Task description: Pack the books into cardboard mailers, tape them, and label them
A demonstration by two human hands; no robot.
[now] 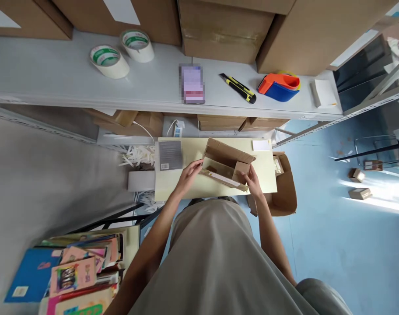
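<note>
An opened cardboard box [228,154] is held at a slant over the pale yellow table [193,189], its long flaps spread apart. My left hand [189,176] has its fingers closed on the box's left end. At the other end, my right hand [253,182] grips around the right end flap, with the thumb on its inner side. Left of the box lies a dark grey book or pad [170,155] with a barcode label. A small white card [261,145] is at the table's back right corner.
Above the table, a grey shelf [160,85] holds tape rolls [110,61], a phone [192,83], a utility knife [238,87], an orange-and-blue tape dispenser [280,86] and large cartons [225,37]. An open carton [285,192] stands right of the table. Books [73,275] lie piled at lower left.
</note>
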